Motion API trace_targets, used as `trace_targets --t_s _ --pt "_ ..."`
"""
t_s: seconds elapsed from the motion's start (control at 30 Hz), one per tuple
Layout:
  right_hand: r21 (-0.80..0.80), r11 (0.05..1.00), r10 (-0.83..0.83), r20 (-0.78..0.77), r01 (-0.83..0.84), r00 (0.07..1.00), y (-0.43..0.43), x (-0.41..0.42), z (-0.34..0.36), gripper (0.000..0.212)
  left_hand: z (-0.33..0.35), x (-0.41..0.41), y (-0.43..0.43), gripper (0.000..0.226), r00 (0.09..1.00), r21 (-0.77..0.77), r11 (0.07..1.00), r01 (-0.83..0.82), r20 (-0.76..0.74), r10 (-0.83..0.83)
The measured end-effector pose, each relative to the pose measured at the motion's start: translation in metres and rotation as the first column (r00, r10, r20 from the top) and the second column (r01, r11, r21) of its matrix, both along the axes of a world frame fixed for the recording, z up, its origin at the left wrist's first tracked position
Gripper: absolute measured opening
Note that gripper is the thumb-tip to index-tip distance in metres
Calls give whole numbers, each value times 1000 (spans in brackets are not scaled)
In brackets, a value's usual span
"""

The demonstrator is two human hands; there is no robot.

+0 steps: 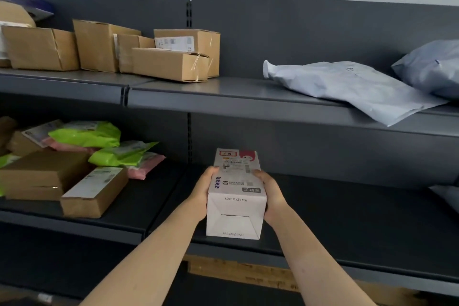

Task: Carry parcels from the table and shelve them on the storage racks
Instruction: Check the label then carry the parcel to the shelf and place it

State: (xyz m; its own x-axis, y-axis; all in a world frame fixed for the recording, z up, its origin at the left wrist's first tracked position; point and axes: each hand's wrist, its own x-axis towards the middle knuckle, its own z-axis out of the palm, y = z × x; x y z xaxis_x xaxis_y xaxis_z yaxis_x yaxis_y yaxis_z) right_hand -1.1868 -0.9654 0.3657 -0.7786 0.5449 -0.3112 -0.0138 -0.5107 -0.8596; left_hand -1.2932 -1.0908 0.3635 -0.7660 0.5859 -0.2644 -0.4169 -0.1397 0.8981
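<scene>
A white carton parcel (pixel 234 202) with printed labels and a pink cartoon mark lies lengthwise on the lower rack shelf (pixel 347 226), close to its front edge. My left hand (pixel 202 194) presses its left side and my right hand (pixel 272 194) presses its right side, so both hold it. The carton's base seems to rest on the shelf surface. The table is out of view.
Brown boxes (pixel 171 63) crowd the upper shelf's left part; grey mailer bags (pixel 347 87) lie at its right. On the lower shelf's left sit brown boxes (pixel 94 191) and green and pink bags (pixel 99 136). A grey bag corner (pixel 447 194) shows at far right.
</scene>
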Motion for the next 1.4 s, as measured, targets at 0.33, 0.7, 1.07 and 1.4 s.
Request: trace_targets --t_s 0.33,0.7,1.07,1.4 --pt "273 962 -49 204 -9 978 31 -37 5 37 6 -46 25 28 973 -122 991 -55 -229 26" --pt "428 879 -274 92 210 957 17 -17 6 75 12 -51 1 38 926 -4 995 -96 -367 88" --pt "616 593 -333 -398 519 854 -70 72 69 68 75 39 -86 38 831 366 929 -58 -498 248" --pt "552 492 -313 -610 674 728 -112 175 109 73 107 151 -94 40 765 393 899 192 -634 114"
